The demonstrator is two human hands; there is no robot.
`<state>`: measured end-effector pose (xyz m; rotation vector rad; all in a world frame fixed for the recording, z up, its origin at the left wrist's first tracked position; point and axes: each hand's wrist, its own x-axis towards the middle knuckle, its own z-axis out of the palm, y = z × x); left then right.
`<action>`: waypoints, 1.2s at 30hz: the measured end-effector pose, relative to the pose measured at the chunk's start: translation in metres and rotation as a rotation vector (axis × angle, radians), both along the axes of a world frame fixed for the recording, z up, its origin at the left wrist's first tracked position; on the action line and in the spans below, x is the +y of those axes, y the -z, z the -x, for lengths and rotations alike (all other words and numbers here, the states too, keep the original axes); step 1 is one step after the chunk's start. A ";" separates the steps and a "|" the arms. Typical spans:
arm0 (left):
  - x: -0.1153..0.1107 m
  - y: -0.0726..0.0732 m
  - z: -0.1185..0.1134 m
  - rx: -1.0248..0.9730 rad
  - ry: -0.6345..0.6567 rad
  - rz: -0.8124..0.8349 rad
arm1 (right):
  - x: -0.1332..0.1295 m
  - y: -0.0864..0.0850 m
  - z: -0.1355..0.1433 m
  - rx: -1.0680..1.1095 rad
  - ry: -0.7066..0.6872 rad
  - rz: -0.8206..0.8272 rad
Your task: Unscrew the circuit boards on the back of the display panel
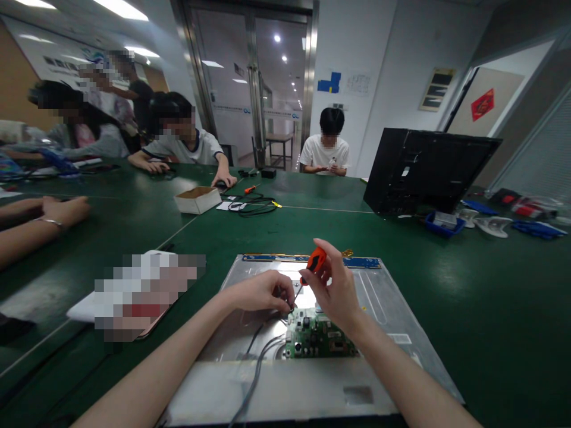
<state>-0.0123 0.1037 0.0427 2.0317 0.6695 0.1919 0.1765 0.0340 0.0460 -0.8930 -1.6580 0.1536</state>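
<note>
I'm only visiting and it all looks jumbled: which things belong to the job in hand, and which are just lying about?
Likely in use:
orange-and-black screwdriver, held in the right fingers
green circuit board
metal panel under it
grey cables

Apparently lying about:
open box
black cable
orange-handled tool
blue tray

Metal panel on table (green)

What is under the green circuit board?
The green circuit board lies over a silvery metal panel, whose surface shows around it. What lies directly beneath is covered and cannot be seen.
</note>
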 end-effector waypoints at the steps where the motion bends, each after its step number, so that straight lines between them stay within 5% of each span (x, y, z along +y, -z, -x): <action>1: 0.000 0.000 0.000 -0.001 -0.001 0.000 | 0.000 0.000 0.000 -0.001 -0.003 0.002; 36: 0.000 0.000 0.000 -0.020 0.011 -0.016 | -0.001 0.004 0.001 -0.047 -0.074 -0.050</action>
